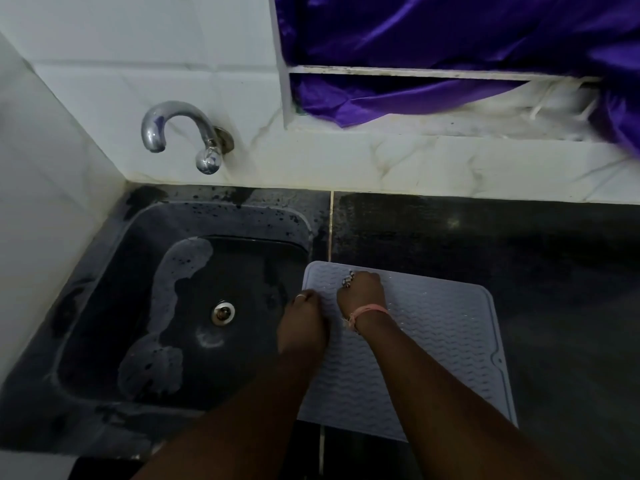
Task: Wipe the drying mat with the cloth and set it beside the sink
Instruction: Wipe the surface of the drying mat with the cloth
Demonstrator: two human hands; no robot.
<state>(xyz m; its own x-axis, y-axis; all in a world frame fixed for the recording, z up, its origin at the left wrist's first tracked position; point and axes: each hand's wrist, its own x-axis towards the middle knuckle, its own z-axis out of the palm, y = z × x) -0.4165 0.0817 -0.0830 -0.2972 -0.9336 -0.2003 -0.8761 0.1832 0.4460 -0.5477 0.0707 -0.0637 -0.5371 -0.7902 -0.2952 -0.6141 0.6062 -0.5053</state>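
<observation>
Both forearms reach forward over the near edge. Right hand (pixel 362 289), fingers curled, clutches a patterned cloth (pixel 347 280) on the drying mat (pixel 433 334). Left hand (pixel 304 320) pinches the mat's left edge. Mat lies flat on the table (pixel 519 244), long axis running away, touching the sink (pixel 180 306) rim.

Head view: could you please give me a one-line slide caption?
Both hands, left and right, on the grey drying mat lying on the counter beside the dark sink.

The drying mat (pixel 433 341) is lying on the table (pixel 519 244), just right of the sink (pixel 138 306). Both hands are resting on its far-left corner. The tap (pixel 180 133) is sitting behind the sink.
</observation>
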